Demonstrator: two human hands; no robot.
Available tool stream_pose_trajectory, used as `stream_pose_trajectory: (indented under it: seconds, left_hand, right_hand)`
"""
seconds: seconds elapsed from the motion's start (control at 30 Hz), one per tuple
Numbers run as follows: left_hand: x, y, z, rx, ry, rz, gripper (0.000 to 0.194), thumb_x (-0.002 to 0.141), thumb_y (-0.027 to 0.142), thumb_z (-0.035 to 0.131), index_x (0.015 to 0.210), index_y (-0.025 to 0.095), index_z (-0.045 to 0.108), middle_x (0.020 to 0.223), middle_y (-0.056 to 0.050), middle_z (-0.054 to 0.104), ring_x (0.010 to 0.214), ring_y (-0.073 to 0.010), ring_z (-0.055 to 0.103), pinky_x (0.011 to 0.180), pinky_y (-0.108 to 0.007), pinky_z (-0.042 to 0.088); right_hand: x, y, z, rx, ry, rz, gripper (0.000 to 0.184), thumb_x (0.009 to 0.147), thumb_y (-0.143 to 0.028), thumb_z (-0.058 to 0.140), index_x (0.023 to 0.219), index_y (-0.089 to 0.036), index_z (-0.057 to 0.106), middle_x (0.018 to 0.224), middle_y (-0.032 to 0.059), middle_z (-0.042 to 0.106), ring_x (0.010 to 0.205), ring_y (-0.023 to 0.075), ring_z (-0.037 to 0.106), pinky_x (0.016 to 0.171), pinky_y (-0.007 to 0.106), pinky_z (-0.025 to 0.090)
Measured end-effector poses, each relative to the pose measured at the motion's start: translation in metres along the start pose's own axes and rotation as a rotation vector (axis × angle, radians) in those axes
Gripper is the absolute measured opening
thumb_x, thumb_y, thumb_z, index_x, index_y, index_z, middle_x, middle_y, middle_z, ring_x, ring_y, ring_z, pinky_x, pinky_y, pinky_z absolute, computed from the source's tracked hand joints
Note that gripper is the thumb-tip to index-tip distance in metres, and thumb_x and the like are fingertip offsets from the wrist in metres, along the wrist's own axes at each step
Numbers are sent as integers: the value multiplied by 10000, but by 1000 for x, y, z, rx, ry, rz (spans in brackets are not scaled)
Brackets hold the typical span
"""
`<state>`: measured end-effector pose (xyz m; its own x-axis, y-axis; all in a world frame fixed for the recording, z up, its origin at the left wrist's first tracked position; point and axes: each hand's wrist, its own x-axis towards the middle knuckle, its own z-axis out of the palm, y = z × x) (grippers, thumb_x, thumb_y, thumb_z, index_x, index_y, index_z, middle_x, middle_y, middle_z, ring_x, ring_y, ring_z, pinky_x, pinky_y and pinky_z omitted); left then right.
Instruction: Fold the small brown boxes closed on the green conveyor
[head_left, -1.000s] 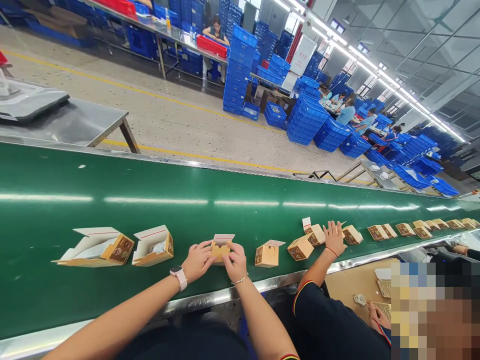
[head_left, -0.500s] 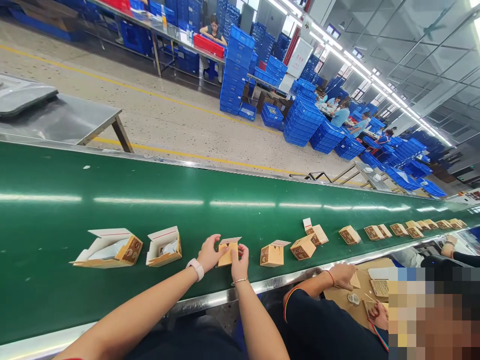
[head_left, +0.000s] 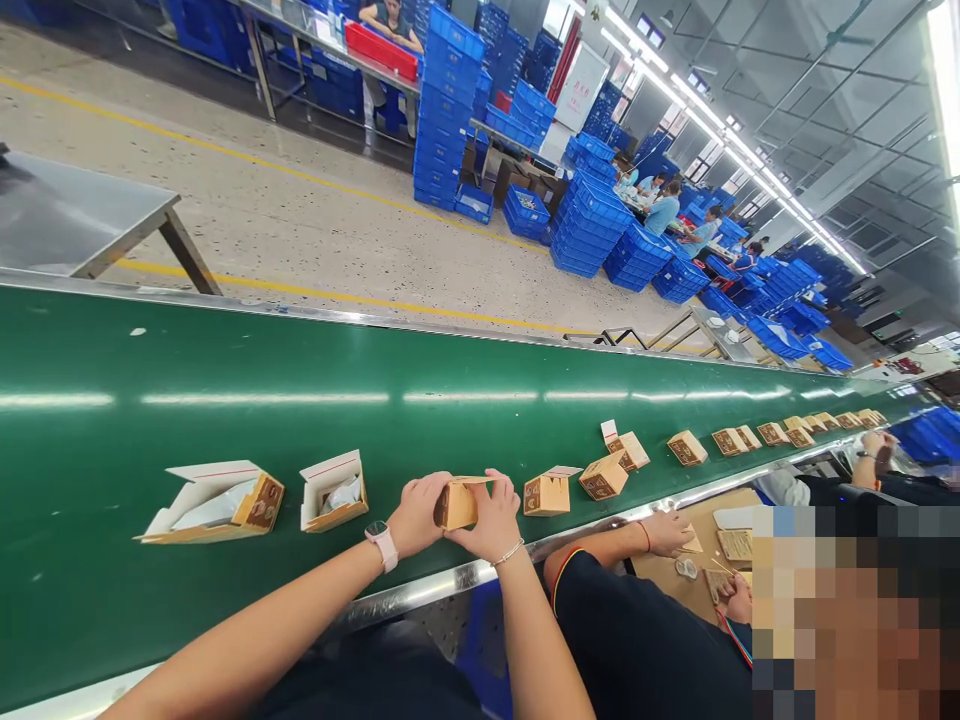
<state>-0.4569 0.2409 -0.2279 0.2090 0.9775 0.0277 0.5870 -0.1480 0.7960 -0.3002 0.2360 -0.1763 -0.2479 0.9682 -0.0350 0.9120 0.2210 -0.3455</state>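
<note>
the small carton [head_left: 457, 505] has turned between the hands since the last frame, and its brown printed end now faces left. the left hand [head_left: 424, 515] is closed around that end, with a pink-strapped watch [head_left: 382, 546] on its wrist. the right hand [head_left: 491, 518] is closed over the other side, a thin bracelet [head_left: 510, 552] just above it. both hold the card firmly, and the small carton sits over the green belt [head_left: 225, 380], close to its near edge, with 1 flap sticking out to the right.

to the left lie 2 open boxes — a long white-lined box [head_left: 225, 505] and a smaller box [head_left: 330, 495] with white wrapping inside. to the right stands a flapped carton [head_left: 546, 494], its flap still raised, then a closed carton [head_left: 604, 478]. a row of cartons [head_left: 795, 433] runs toward the far right, though the farthest are too small to read. so some boxes still stand open, while others look closed. a co-worker's hand [head_left: 667, 532] lies near the belt on the near right, over a cardboard sheet [head_left: 667, 575].
</note>
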Motion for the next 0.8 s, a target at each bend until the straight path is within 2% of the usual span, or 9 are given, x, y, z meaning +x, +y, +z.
stream_pose_trajectory:
  seconds: [0.13,0.23,0.3,0.37,0.47,0.57,0.67,0.8]
  left_hand:
    - [-20,10,-29,100,90,169,530,637,219,689,1148,187,551,1181,-148,657,1113,-316,618,945,-476,477]
    - [-31,19,-52,38,157,203,497,667,235,683,1138,193,531,1143,-133,665,1052,-288,644,878,-438,531]
    - [-37,30,-69,-42,206,204,507,680,256,699,1149,201,515,1141,-120,659,1037,-271,648,874,-424,546]
    - [-43,44,-86,-120,233,177,541,681,297,733,1165,210,507,1148,-107,650,1036,-261,646,879,-420,553]
    - [-52,67,-109,-221,211,104,600,662,358,777,1181,214,511,1145,-85,650,1018,-247,652,875,-413,565]
    - [-56,83,-123,-277,209,84,619,647,371,799,1183,222,526,1135,-66,659,1003,-241,661,877,-413,572]
    - [-58,90,-129,-271,286,148,612,643,377,814,1171,231,540,1135,-71,659,1022,-253,659,875,-416,578]
    - [-60,95,-134,-237,350,233,606,677,403,806,1188,236,526,1126,-84,658,1035,-262,659,877,-425,583]
  right_hand:
    - [-12,-21,-35,21,39,-70,729,462,-281,920,1131,-245,634,1259,140,436,1238,379,396,968,530,399]
    - [-26,-35,-57,149,136,-151,393,576,-227,865,907,-209,655,1200,115,424,1200,322,443,970,474,432]
    - [-37,-44,-74,223,191,-264,240,630,-192,823,783,-205,637,1184,91,414,1188,298,459,967,449,444]
    - [-48,-54,-93,281,244,-397,229,636,-200,827,782,-221,652,1277,79,379,1247,315,419,1009,474,415]
    - [-60,-69,-122,341,331,-525,327,625,-277,870,890,-242,681,1472,69,242,1354,363,297,1082,527,337]
    - [-64,-79,-143,334,384,-614,390,622,-331,888,933,-235,675,1516,75,209,1369,364,284,1099,529,326]
    - [-64,-84,-154,311,393,-687,358,652,-342,873,917,-232,659,1500,69,263,1354,334,321,1101,510,340]
    - [-65,-84,-157,381,406,-712,262,734,-331,809,905,-227,639,1471,65,325,1347,306,344,1099,495,349]
